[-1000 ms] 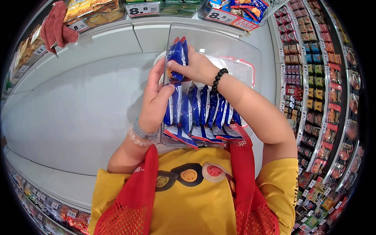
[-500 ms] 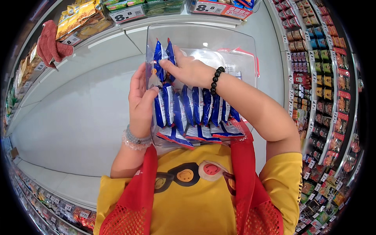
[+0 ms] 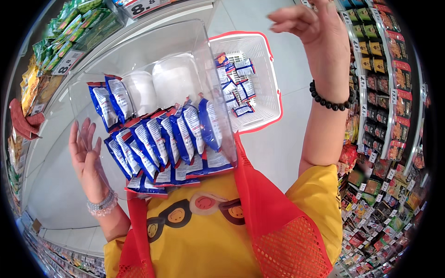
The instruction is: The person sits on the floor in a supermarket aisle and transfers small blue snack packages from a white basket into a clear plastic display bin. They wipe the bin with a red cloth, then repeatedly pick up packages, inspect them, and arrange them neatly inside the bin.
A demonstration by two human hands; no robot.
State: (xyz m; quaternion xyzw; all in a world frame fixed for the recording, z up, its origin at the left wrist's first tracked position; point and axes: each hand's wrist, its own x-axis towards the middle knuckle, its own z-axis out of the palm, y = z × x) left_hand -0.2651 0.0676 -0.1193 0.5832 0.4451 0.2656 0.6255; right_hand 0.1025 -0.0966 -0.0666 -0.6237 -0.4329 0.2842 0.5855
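Observation:
A clear plastic bin (image 3: pixel 204 34) lies tilted in front of my chest. Blue snack packets (image 3: pixel 162 143) with white backs stand in a close row in its near half, and several more lie flat along its near edge. Two upright packets (image 3: pixel 111 102) stand apart at the bin's far left. My left hand (image 3: pixel 85 153) is beside the bin's left wall, its fingers apart and no packet in them. Raised at the upper right, away from the bin, my right hand (image 3: pixel 310 25) has loosely bent, separated fingers with nothing visible in them.
A white basket with a red rim (image 3: pixel 273 88) stands beyond the bin on the right, several blue packets (image 3: pixel 245 88) inside it. Shelves of packaged food (image 3: pixel 371 92) run along the right. Green snack packs (image 3: pixel 69 34) and a reddish cloth (image 3: pixel 25 120) are at the left.
My right hand has left the packets and risen to the upper right. My left hand has moved left off the packets. The bin has shifted left and turned, bringing the basket into view.

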